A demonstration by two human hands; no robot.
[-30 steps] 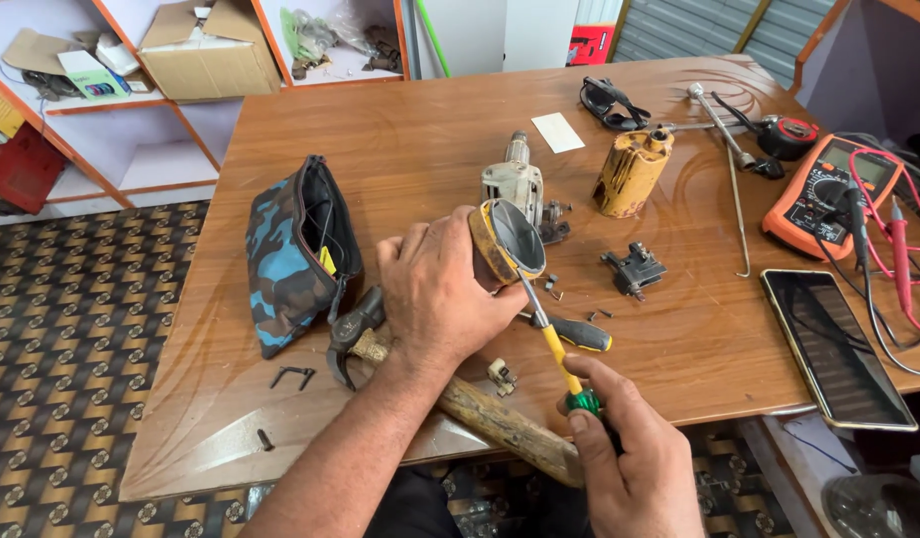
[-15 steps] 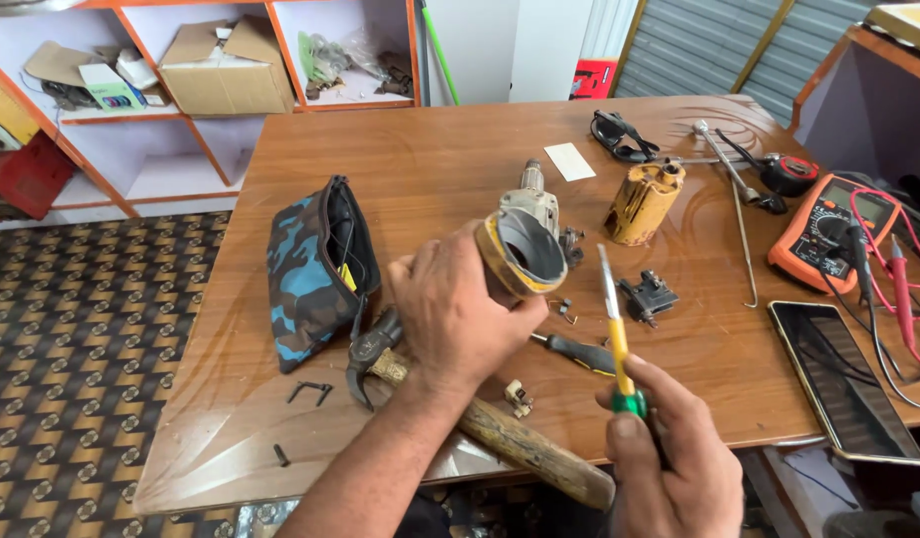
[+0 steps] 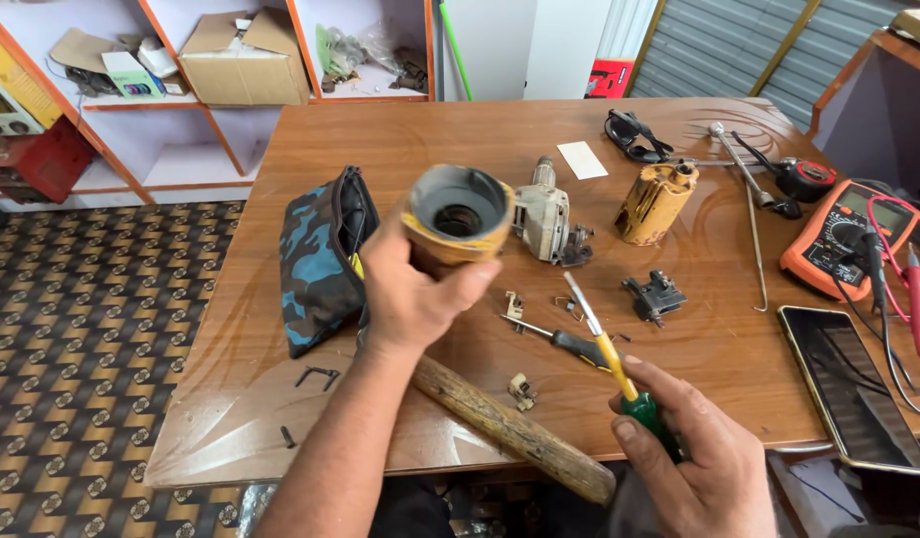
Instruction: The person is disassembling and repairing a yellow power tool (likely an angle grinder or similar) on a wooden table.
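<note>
My left hand grips a yellow cylindrical tool housing and holds it up above the table with its open grey end facing me. My right hand is closed on the green and yellow handle of a screwdriver, whose metal tip points up and left toward the housing without touching it. A wooden hammer handle lies on the brown wooden table under both hands. A second, dark-handled screwdriver lies just beyond it.
A blue camouflage pouch lies left of my left hand. A grey gear head, another yellow housing part, a black small part, an orange multimeter with leads and a dark tablet sit to the right. Small screws and clips are scattered.
My left hand has lifted the yellow housing off the table and turned its open end toward me. My right hand pulled the screwdriver out and back toward the table's near edge.
</note>
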